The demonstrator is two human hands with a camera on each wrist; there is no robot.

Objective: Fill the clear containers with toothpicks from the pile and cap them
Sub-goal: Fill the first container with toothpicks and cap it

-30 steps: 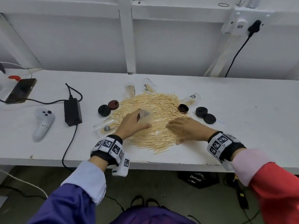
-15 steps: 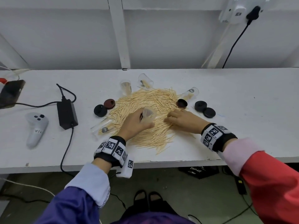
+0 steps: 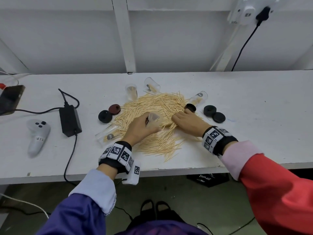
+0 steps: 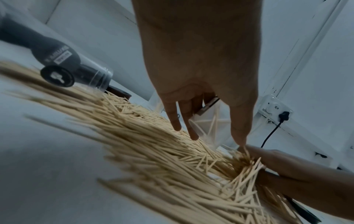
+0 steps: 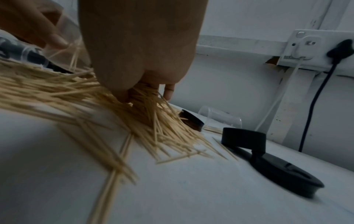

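Left hand [image 3: 140, 128] gripping clear container [image 3: 153, 119], right hand [image 3: 187, 122] pinching toothpicks [image 3: 157, 106]; mid-fill, next probably lifting them into the mouth.

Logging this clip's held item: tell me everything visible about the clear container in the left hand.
The clear container is a small see-through plastic tube, uncapped. The left hand grips it, fingers and thumb curled round its wall, just above the toothpick pile. It is tilted, its open mouth turned up toward the head camera. A few toothpicks already lie inside, seen through the wall from the left wrist view. The right hand rests on the pile beside it, not touching it.
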